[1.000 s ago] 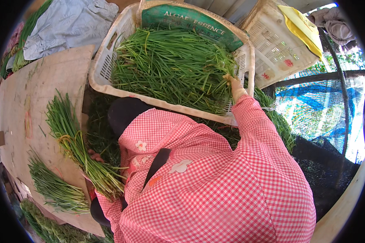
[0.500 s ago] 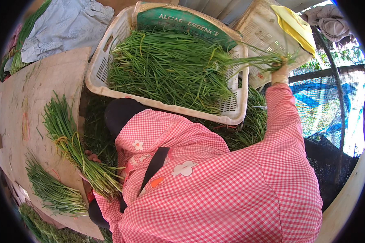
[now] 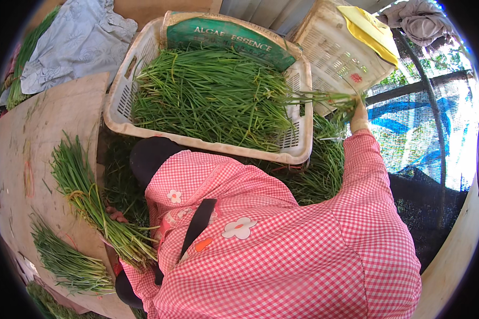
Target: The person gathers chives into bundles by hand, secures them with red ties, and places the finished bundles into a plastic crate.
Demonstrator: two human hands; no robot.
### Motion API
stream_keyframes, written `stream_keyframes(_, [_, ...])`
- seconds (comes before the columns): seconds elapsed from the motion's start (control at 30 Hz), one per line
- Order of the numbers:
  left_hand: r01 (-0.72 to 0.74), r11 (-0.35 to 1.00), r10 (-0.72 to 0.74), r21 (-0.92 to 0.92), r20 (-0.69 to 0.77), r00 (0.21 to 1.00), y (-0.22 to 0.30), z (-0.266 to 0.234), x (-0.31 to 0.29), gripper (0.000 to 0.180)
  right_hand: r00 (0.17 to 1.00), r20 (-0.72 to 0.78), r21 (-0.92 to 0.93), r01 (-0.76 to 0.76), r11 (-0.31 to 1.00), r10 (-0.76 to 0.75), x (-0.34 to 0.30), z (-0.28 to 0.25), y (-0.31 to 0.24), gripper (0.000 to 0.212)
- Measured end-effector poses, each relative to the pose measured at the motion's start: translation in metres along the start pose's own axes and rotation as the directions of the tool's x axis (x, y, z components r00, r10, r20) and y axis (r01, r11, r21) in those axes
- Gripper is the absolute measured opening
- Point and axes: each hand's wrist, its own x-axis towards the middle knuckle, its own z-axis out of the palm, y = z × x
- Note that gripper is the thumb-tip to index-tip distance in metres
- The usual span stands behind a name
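My left hand (image 3: 116,214) is closed round a thick bundle of garlic chives (image 3: 98,210). A yellowish tie circles that bundle, and its pale stem ends point toward my lap. Out to the right, my right hand (image 3: 360,116) is closed on a few loose chive stalks (image 3: 324,98), which stretch back to the crate's right rim. In front of me, a white plastic crate (image 3: 207,142) holds a heap of chives (image 3: 213,101). Much of my left hand lies hidden behind the bundle.
Another chive bunch (image 3: 69,255) lies on the wooden board (image 3: 16,154) at left. A green printed sack (image 3: 229,40) lines the crate's back. Beyond it stands a second crate (image 3: 335,53) with a yellow sheet (image 3: 370,29). Loose chives (image 3: 327,167) lie below; a cloth (image 3: 80,42) sits far left.
My right hand has come down a little with the stalks, which now trail lower by the crate's right rim. My left hand keeps its hold on the bundle. The view has shifted slightly.
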Motion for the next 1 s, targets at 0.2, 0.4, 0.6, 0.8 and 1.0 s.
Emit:
stream_keyframes(0.2, [-0.294,0.956,0.293,0.000,-0.045,0.955,-0.003,-0.022,-0.009,0.046,0.848,0.510,-0.019,0.178,0.984,-0.144,-0.010,0.113,-0.035,0.023])
stream_keyframes(0.4, [-0.527,0.847,0.528,-0.068,0.013,0.849,-0.043,0.024,0.037,0.062,0.510,0.841,0.313,-0.183,0.932,-0.182,-0.173,0.277,-0.086,0.030])
stream_keyframes(0.6, [-0.578,0.807,0.588,0.118,-0.084,0.804,-0.060,0.076,0.057,0.062,-0.022,0.998,0.036,-0.481,0.876,-0.053,-0.354,0.338,-0.047,0.030])
stream_keyframes(0.8, [-0.647,0.722,0.686,0.245,-0.133,0.716,-0.081,0.078,0.058,0.075,-0.616,0.770,-0.244,-0.047,0.969,0.164,-0.459,0.323,0.034,0.044])
stream_keyframes(1.0, [-0.740,0.622,0.773,0.254,-0.050,0.633,-0.075,0.075,0.060,0.051,-0.730,0.626,-0.452,-0.055,0.890,0.274,-0.448,0.315,0.049,0.039])
